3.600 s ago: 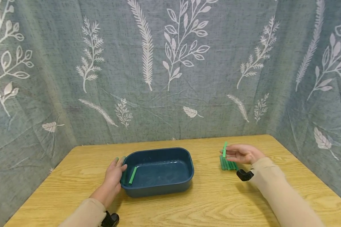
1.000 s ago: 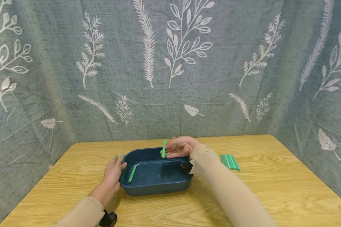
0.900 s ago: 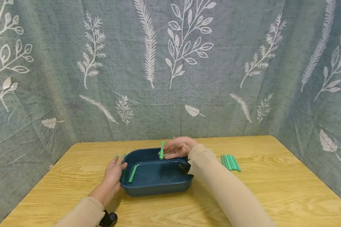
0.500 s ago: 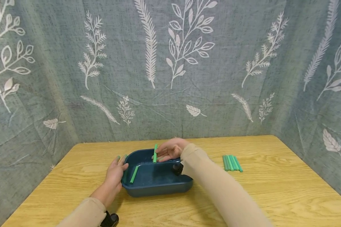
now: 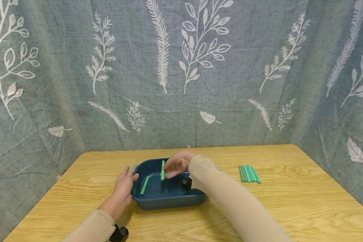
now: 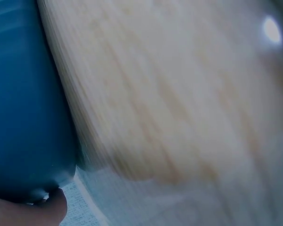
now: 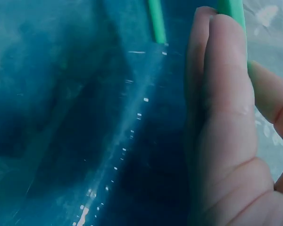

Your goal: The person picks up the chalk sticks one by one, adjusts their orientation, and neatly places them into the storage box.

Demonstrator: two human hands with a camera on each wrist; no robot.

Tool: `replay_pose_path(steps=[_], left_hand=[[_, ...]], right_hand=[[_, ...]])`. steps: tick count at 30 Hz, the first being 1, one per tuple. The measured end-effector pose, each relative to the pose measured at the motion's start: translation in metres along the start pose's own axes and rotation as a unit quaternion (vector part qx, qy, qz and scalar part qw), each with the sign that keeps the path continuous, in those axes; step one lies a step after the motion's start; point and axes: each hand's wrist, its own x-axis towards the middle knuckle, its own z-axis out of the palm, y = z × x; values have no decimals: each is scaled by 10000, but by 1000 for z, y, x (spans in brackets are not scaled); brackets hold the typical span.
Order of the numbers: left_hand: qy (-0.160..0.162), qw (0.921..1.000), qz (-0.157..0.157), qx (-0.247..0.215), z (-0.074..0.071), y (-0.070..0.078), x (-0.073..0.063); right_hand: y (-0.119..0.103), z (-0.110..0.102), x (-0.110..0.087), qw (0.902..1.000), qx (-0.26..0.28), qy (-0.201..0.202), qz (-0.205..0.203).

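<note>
A dark blue plastic tub [image 5: 172, 203] stands on the table, its lower right rim hidden behind my right forearm. At its left end my left hand [image 5: 123, 185] grips the rim, the thumb on top and the fingers along the outer wall. My right hand [image 5: 177, 164] pinches a slim green stick [image 5: 162, 170] between thumb and fingertips, nearly upright, over the middle of the tub. Another green stick [image 5: 144, 186] lies slanted on the tub floor near the left end. In the right wrist view the held stick [image 7: 232, 8] shows at the top beside my fingers.
Several green sticks [image 5: 249, 174] lie side by side on the wooden table [image 5: 296, 195] to the right of the tub. A grey-blue cloth curtain [image 5: 181, 127] with white leaf patterns hangs behind and at both sides.
My right hand has carried the stick from the row at the right leftward over the tub, and has lowered it inside the rim line. My left hand stays on the tub.
</note>
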Motion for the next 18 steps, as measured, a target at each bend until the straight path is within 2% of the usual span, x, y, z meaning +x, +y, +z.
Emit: replay_pose_path(steps=[7, 13, 18], left_hand=[[46, 10000, 16, -57, 2, 1, 2], [152, 9999, -32, 68, 2, -1, 2], [193, 9997, -2, 149, 1, 0, -1]], right_hand=[[0, 8, 9, 9981, -604, 29, 138], [0, 18, 17, 9945, -998, -1, 322], [0, 25, 19, 9933, -1117, -12, 281]])
